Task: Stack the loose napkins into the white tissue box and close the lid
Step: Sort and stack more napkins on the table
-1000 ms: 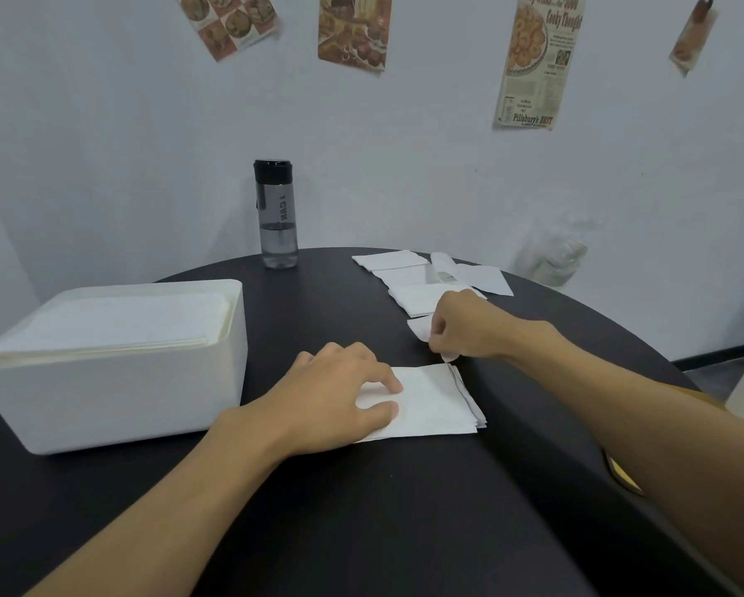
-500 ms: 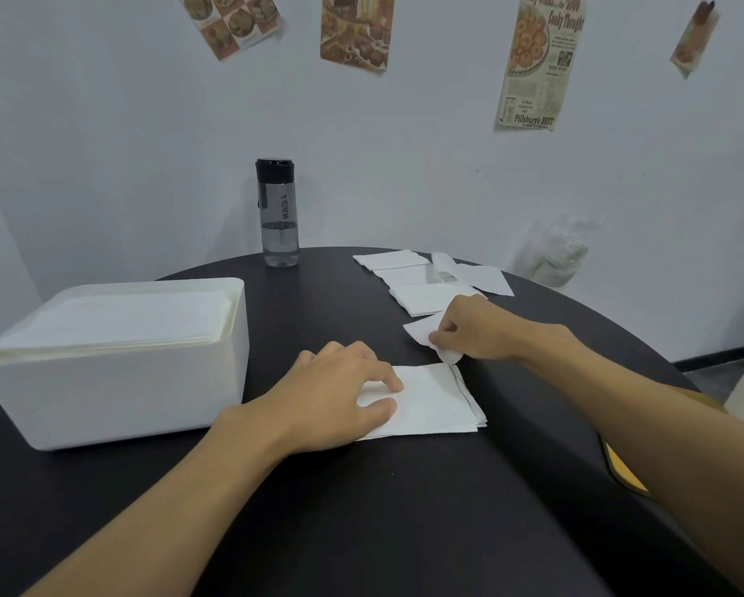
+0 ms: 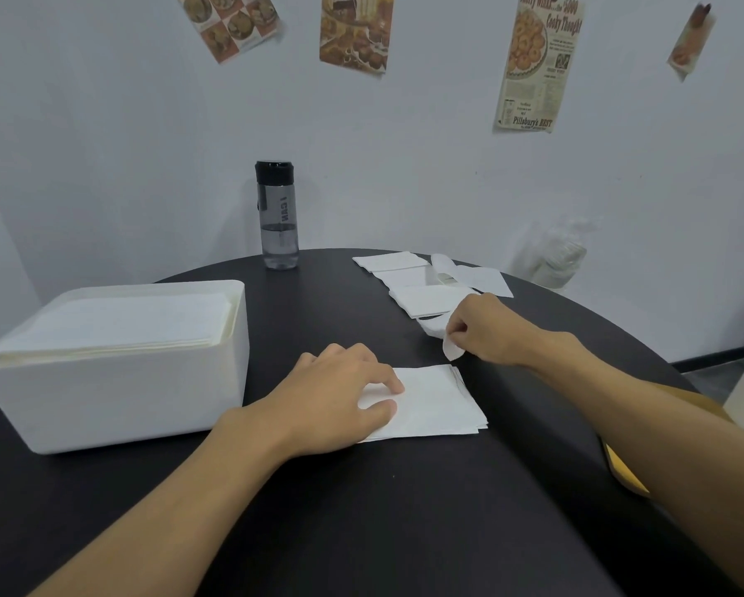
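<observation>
**Change from the earlier frames**
- The right hand has shifted slightly to the right. Its thumb and forefinger pinch a single napkin. That napkin lay flat one second ago; it is now curled, with one corner hanging below the fingers.
- The left hand has not moved. Its fingers are loosely spread and press on the left part of the napkin stack.
- The white tissue box and the stack are in the same places.

**Edges and open room**
- The stack lies near the middle of the black table. Its right edge is fanned, with the layers showing.
- The box stands at the left, apart from the stack. Its top is open, and the napkins inside reach the rim.
- The remaining loose napkins lie in an overlapping row at the far right, close to the table's curved edge. The pinched napkin is at the near end of the row.
- A strip of bare tabletop lies between the box and the stack. A wider bare area lies on the near side.
- A water bottle stands at the far edge, between the box and the row.
</observation>
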